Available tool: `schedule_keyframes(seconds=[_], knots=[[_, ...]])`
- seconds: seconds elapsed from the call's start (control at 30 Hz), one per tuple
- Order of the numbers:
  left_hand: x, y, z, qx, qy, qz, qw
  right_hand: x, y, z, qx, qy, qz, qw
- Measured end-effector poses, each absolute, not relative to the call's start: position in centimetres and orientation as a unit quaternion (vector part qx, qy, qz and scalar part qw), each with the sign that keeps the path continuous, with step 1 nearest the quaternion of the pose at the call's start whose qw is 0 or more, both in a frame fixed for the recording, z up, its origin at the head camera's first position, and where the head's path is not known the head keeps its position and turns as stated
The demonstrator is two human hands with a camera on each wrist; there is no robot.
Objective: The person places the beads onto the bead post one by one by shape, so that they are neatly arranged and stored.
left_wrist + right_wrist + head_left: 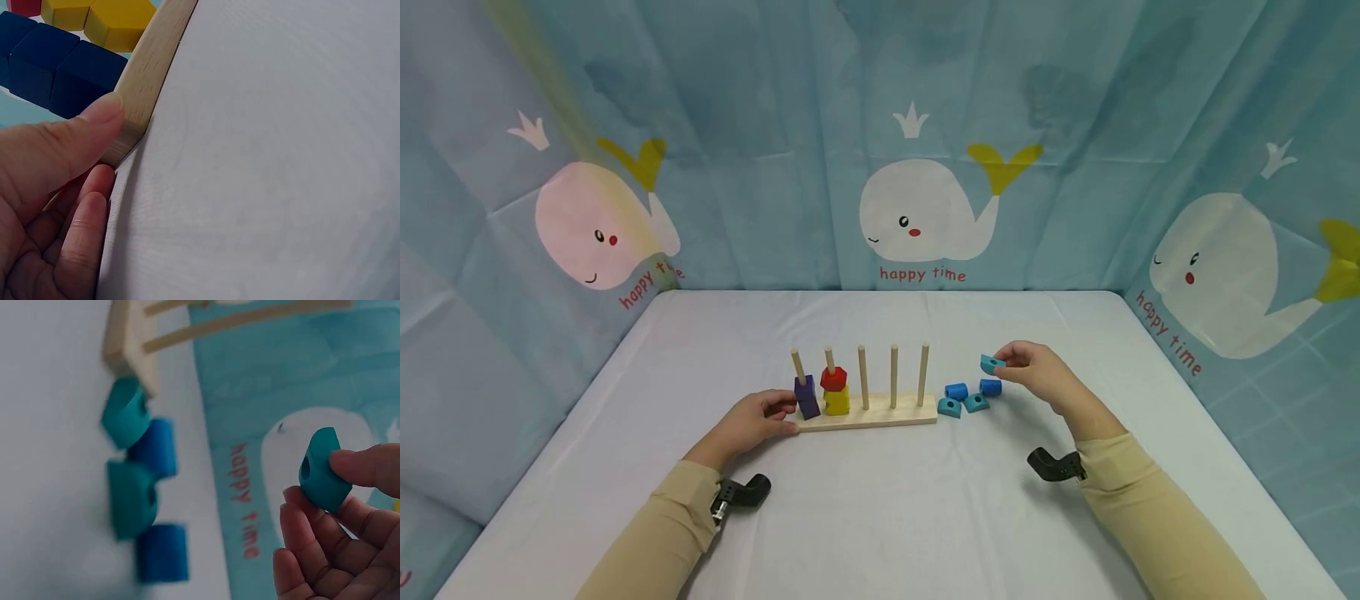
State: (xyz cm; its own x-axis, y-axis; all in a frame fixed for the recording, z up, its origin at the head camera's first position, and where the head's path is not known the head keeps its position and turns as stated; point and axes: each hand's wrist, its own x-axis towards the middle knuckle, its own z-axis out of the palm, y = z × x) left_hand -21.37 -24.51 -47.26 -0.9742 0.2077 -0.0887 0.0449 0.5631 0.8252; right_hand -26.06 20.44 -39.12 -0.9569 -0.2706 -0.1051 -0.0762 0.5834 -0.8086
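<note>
A wooden peg stand (872, 418) with several upright pegs sits on the white table. My left hand (754, 427) holds its left end; in the left wrist view the thumb (103, 112) lies on the base's edge, the fingers curled by the end face. Dark blue blocks (807, 397) are stacked on the leftmost peg. On the second peg a red block (833, 379) sits above yellow blocks (837, 402). Right of the stand, my right hand (1037, 375) pinches a turquoise half-round block (326, 469), its hole visible, above the table.
Two more turquoise half-round blocks (950, 407) and two blue cylinders (956, 391) lie by the stand's right end. The other pegs (893, 375) are bare. A blue whale-print curtain (775, 208) stands behind and beside the table.
</note>
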Motion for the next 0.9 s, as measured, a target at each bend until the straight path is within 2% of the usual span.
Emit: schedule_keyframes(seconds=[0.43,0.9], knots=[[-21.1,-24.4,-47.1,0.064,0.880,0.460,0.094,-25.3,14.1,-33.9,-0.192,0.822,-0.533,0.051],[-21.1,-24.4,-47.1,0.058,0.878,0.465,0.094,-25.1,8.3,-32.2,-0.231,0.785,-0.570,0.069]])
